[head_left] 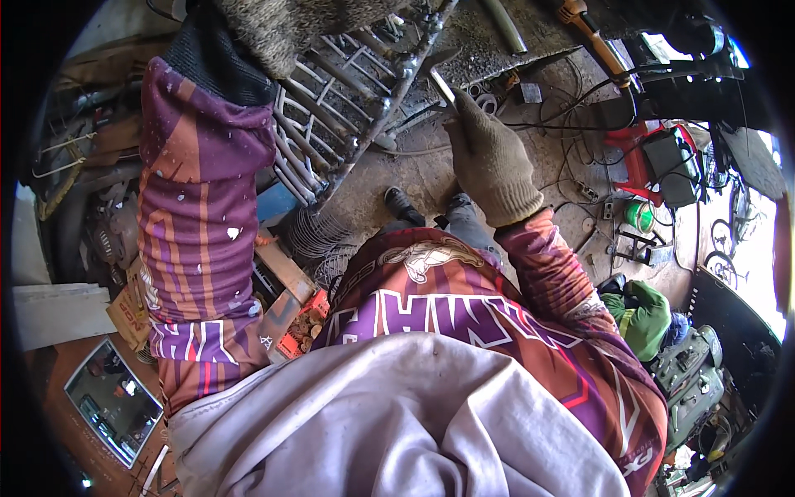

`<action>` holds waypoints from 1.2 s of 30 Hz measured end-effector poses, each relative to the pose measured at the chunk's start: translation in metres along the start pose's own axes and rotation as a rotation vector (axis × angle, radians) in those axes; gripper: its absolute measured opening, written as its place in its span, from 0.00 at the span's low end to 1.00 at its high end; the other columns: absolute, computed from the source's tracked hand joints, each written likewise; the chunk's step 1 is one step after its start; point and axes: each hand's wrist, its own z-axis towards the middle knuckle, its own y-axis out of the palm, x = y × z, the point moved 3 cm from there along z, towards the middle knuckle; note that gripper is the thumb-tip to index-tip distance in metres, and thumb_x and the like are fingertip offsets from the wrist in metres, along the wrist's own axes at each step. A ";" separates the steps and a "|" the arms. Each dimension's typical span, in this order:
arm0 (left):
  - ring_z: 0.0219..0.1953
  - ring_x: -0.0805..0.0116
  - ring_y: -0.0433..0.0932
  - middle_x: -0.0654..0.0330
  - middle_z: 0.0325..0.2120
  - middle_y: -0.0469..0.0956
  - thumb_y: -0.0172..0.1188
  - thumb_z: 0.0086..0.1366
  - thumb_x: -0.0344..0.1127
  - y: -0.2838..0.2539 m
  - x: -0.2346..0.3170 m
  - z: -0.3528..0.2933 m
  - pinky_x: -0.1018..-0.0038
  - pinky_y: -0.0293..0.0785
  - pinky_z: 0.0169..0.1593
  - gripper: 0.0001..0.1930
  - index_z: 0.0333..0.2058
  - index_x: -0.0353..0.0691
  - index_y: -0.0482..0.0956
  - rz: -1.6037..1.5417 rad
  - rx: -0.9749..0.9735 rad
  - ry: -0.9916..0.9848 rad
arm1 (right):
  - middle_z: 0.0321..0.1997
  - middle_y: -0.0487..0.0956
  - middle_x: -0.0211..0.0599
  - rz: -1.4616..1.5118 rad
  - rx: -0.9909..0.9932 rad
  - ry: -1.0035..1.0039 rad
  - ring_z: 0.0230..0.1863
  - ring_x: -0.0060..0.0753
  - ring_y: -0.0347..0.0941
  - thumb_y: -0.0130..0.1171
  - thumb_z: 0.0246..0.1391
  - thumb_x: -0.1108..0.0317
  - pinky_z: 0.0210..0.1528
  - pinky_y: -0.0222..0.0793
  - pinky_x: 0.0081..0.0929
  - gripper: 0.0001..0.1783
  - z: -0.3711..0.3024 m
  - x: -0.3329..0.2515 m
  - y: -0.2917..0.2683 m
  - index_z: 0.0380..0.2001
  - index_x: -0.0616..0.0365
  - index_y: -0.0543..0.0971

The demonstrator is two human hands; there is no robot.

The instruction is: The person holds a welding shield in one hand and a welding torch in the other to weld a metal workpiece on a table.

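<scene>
My right hand (493, 161), in a tan knit glove, is closed around the light shaft of what looks like a chipping hammer (445, 85). Its dark, pointed head lies by the outer bar of a welded metal grille (383, 120). The grille has several thin rods and curved bars, with rough weld lumps along that bar. At the upper left, close to the view, my left hand (277, 33) wears a fuzzy grey-brown glove over a black cuff. It reaches over the grille's near-left part, and its fingers are hidden, so its grip does not show.
Cables (571, 161) trail over the floor at right, near a red stool (633, 145) bearing a dark box. A green spool (639, 215) and green cloth (642, 319) lie farther down. Wire coils (319, 240) rest below the grille. An orange-handled tool (600, 45) lies top right.
</scene>
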 end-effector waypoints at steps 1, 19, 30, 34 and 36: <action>0.42 0.55 0.85 0.49 0.41 0.83 0.66 0.63 0.53 -0.001 0.000 0.001 0.66 0.84 0.46 0.23 0.50 0.45 0.83 0.000 0.000 0.002 | 0.36 0.81 0.51 0.000 0.002 -0.001 0.37 0.56 0.80 0.53 0.65 0.59 0.38 0.76 0.48 0.22 -0.001 0.000 -0.002 0.59 0.52 0.73; 0.42 0.54 0.85 0.49 0.41 0.84 0.66 0.63 0.54 0.007 -0.011 0.007 0.66 0.84 0.46 0.23 0.50 0.45 0.83 -0.060 -0.008 0.018 | 0.39 0.83 0.53 0.198 0.059 0.113 0.42 0.57 0.81 0.54 0.65 0.60 0.43 0.76 0.45 0.22 0.000 0.012 -0.005 0.59 0.57 0.74; 0.42 0.54 0.85 0.49 0.41 0.84 0.67 0.63 0.54 0.013 -0.025 0.021 0.66 0.84 0.46 0.23 0.49 0.46 0.83 -0.086 -0.022 -0.001 | 0.38 0.82 0.52 0.178 -0.026 0.064 0.39 0.57 0.81 0.55 0.65 0.62 0.40 0.76 0.44 0.21 0.006 0.020 -0.018 0.58 0.58 0.74; 0.42 0.54 0.85 0.49 0.41 0.84 0.67 0.62 0.54 0.012 -0.020 0.020 0.65 0.84 0.46 0.23 0.49 0.46 0.84 -0.078 -0.015 -0.034 | 0.38 0.82 0.51 0.451 0.147 0.050 0.39 0.53 0.82 0.54 0.65 0.62 0.40 0.76 0.45 0.22 0.003 0.004 -0.024 0.60 0.54 0.73; 0.42 0.54 0.85 0.49 0.40 0.84 0.67 0.62 0.54 0.015 -0.030 0.028 0.65 0.84 0.46 0.23 0.49 0.46 0.84 -0.100 -0.027 -0.017 | 0.38 0.83 0.50 0.370 0.227 0.001 0.38 0.51 0.82 0.55 0.65 0.63 0.40 0.77 0.44 0.22 0.000 0.019 -0.008 0.60 0.54 0.73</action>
